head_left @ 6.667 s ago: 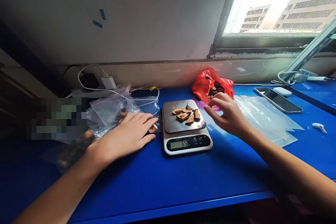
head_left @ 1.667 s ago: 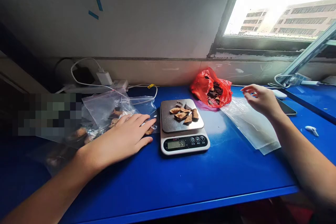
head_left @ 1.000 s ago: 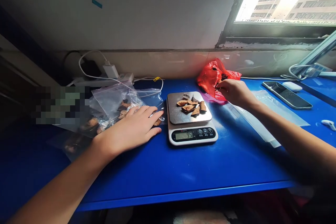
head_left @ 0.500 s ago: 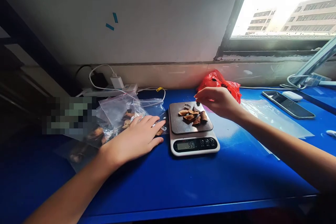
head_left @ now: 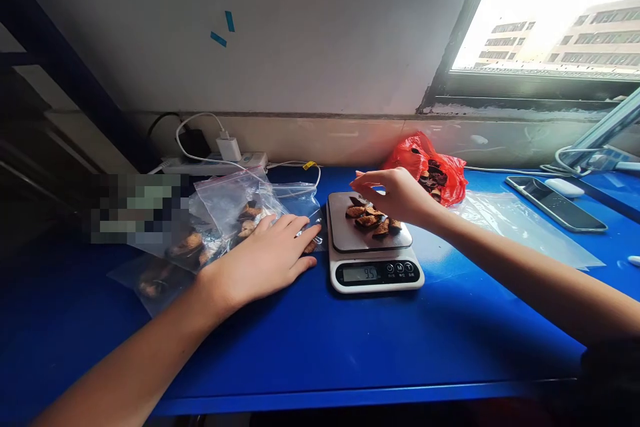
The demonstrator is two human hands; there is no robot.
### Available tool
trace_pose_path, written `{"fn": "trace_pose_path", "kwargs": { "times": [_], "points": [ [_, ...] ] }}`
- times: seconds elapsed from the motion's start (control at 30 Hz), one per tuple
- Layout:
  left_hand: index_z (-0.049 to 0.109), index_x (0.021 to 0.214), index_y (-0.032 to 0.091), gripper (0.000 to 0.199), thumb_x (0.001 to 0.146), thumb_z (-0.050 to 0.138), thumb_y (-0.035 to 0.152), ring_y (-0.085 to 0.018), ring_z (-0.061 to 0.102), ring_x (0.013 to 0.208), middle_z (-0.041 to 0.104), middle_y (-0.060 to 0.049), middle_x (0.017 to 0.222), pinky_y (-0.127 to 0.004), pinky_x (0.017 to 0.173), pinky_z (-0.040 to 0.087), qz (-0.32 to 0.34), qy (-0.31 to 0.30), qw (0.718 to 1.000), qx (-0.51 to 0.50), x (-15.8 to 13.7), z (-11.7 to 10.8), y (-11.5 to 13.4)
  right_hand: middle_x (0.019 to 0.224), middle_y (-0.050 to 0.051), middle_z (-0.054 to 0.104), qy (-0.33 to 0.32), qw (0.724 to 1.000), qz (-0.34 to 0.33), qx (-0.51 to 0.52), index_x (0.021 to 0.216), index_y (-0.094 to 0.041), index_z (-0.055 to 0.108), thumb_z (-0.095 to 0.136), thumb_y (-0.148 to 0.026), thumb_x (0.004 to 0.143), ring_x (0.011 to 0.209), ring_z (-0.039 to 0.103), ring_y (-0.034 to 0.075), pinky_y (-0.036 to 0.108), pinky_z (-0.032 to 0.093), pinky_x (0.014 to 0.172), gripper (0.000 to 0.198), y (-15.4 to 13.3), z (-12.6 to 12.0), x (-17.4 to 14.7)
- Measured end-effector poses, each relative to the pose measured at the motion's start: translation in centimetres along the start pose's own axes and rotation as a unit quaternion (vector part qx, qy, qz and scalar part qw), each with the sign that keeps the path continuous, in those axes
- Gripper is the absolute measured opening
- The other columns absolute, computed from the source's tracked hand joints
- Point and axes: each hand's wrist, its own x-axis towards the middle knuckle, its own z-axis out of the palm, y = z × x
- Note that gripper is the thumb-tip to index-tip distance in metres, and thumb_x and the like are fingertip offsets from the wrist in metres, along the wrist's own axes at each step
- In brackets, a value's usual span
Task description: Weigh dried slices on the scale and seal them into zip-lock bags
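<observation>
A white kitchen scale with a steel plate stands on the blue table; its display appears to read 9.5. Several dried brown slices with dark rims lie on the plate. Over the plate's back part is my right hand, its fingertips pinched together; whatever is between them is hidden. My left hand lies flat, fingers spread, on clear zip bags holding brown dried pieces, just left of the scale.
Behind the scale an open red plastic bag holds more dark slices. Flat clear bags, a phone and a white case lie to the right. A power strip with a charger sits by the wall.
My right hand has moved left across the plate; the dark piece seen in its fingers earlier no longer shows. My left hand stays on the bags. The view has shifted slightly.
</observation>
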Motion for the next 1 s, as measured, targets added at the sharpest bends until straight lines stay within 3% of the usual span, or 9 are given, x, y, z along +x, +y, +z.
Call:
{"fn": "trace_pose_path", "kwargs": {
  "times": [0.17, 0.27, 0.37, 0.43, 0.53, 0.6, 0.73, 0.87, 1.0],
  "points": [
    [0.051, 0.137, 0.022, 0.045, 0.095, 0.051, 0.039, -0.032, 0.047, 0.13, 0.053, -0.012, 0.141, -0.046, 0.107, 0.034, -0.001, 0.004, 1.0, -0.005, 0.0, 0.0, 0.0, 0.106, 0.006, 0.075, 0.029, 1.0, -0.007, -0.011, 0.103, -0.023, 0.074, 0.052, -0.031, 0.089, 0.091, 0.072, 0.023, 0.033, 0.055, 0.076, 0.027, 0.1, -2.2, -1.4],
    [0.051, 0.138, 0.021, 0.046, 0.095, 0.05, 0.04, -0.031, 0.047, 0.13, 0.053, -0.013, 0.141, -0.047, 0.108, 0.034, 0.007, 0.005, 1.0, -0.005, 0.0, 0.0, 0.0, 0.102, 0.006, 0.075, 0.076, 0.996, 0.0, -0.036, 0.1, -0.023, 0.074, 0.052, -0.032, 0.089, 0.088, 0.072, 0.023, 0.033, 0.055, 0.074, 0.026, 0.9, -4.5, -3.6],
    [0.048, 0.14, 0.021, 0.048, 0.096, 0.049, 0.04, -0.032, 0.046, 0.131, 0.051, -0.012, 0.143, -0.049, 0.109, 0.033, 0.005, 0.002, 1.0, -0.012, 0.0, 0.1, 0.0, 0.092, 0.009, 0.076, 0.168, 0.981, 0.04, -0.085, 0.097, -0.02, 0.073, 0.056, -0.03, 0.086, 0.078, 0.072, 0.022, 0.032, 0.053, 0.071, 0.024, 3.8, -7.2, -6.9],
    [0.048, 0.14, 0.022, 0.048, 0.096, 0.048, 0.04, -0.031, 0.045, 0.132, 0.051, -0.012, 0.143, -0.05, 0.11, 0.032, 0.005, 0.001, 1.0, -0.013, 0.1, 0.2, -0.1, 0.088, 0.011, 0.076, 0.197, 0.966, 0.119, -0.114, 0.102, -0.019, 0.073, 0.056, -0.026, 0.083, 0.078, 0.071, 0.021, 0.031, 0.05, 0.07, 0.026, 7.0, -8.9, -9.1],
    [0.048, 0.14, 0.022, 0.048, 0.096, 0.047, 0.041, -0.031, 0.045, 0.132, 0.05, -0.012, 0.144, -0.051, 0.11, 0.032, 0.007, 0.002, 1.0, -0.011, 0.1, 0.3, -0.2, 0.101, 0.012, 0.075, 0.064, 0.943, 0.307, -0.108, 0.11, -0.021, 0.07, 0.052, -0.016, 0.081, 0.086, 0.07, 0.02, 0.03, 0.049, 0.07, 0.034, 12.5, -10.8, -11.6],
    [0.047, 0.141, 0.022, 0.049, 0.096, 0.047, 0.042, -0.032, 0.045, 0.132, 0.05, -0.012, 0.144, -0.051, 0.11, 0.032, 0.004, 0.003, 1.0, -0.011, 0.1, 0.4, -0.2, 0.106, 0.018, 0.073, 0.056, 0.926, 0.349, -0.13, 0.104, -0.017, 0.073, 0.053, -0.009, 0.076, 0.086, 0.069, 0.023, 0.034, 0.048, 0.072, 0.036, 15.6, -11.2, -12.4],
    [0.045, 0.143, 0.022, 0.051, 0.096, 0.045, 0.042, -0.033, 0.044, 0.132, 0.05, -0.012, 0.144, -0.051, 0.11, 0.032, 0.005, 0.001, 1.0, -0.01, 0.1, 0.4, -0.2, 0.104, 0.018, 0.073, 0.025, 0.919, 0.372, -0.128, 0.095, -0.018, 0.076, 0.053, -0.002, 0.067, 0.085, 0.069, 0.024, 0.036, 0.047, 0.076, 0.039, 18.6, -10.6, -12.7],
    [0.047, 0.141, 0.022, 0.049, 0.096, 0.043, 0.042, -0.032, 0.045, 0.132, 0.051, -0.011, 0.143, -0.05, 0.111, 0.031, 0.007, 0.008, 1.0, -0.014, 0.0, 0.5, -0.1, 0.109, 0.016, 0.072, -0.023, 0.924, 0.367, -0.1, 0.096, -0.019, 0.076, 0.055, 0.0, 0.065, 0.084, 0.069, 0.021, 0.032, 0.048, 0.075, 0.042, 18.8, -9.6, -12.7],
    [0.046, 0.142, 0.022, 0.049, 0.097, 0.042, 0.041, -0.032, 0.045, 0.131, 0.051, -0.012, 0.143, -0.05, 0.11, 0.031, 0.012, 0.016, 1.0, -0.011, -0.1, 0.6, -0.1, 0.11, 0.018, 0.072, -0.043, 0.927, 0.359, -0.103, 0.099, -0.018, 0.075, 0.067, -0.01, 0.069, 0.084, 0.069, 0.023, 0.034, 0.048, 0.073, 0.032, 19.1, -9.3, -12.8]
  ]
}}
